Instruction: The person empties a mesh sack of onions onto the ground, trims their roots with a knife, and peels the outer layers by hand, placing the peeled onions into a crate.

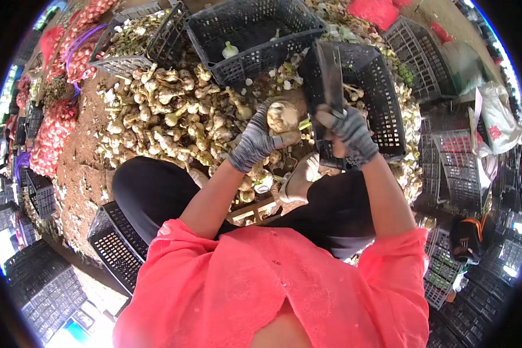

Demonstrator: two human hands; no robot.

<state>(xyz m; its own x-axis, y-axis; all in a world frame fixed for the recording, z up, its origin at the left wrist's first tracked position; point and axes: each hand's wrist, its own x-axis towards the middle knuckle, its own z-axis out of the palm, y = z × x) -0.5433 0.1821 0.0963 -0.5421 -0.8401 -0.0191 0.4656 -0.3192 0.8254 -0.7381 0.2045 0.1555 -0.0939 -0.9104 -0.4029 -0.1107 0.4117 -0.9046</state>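
A large garlic bulb (282, 116) sits in my left hand (257, 139), which wears a striped fingerless glove and has its fingers wrapped round the bulb. My right hand (350, 133), in a matching glove, is closed on the handle of a knife (332, 75). The broad blade points up and away, slightly blurred, over a black crate (390, 95) with a few bulbs inside. A short green stem shows between my hands. Beyond my left hand lies a large heap of garlic bulbs (174, 116) on the ground.
A black crate (255, 40) holding a couple of bulbs stands ahead. Another crate (142, 40) at the upper left holds scraps. Red net sacks (55, 136) lie at the left, an empty-looking crate (119, 243) beside my left knee. Stacked crates (461, 162) and a white bag (500, 119) are at the right.
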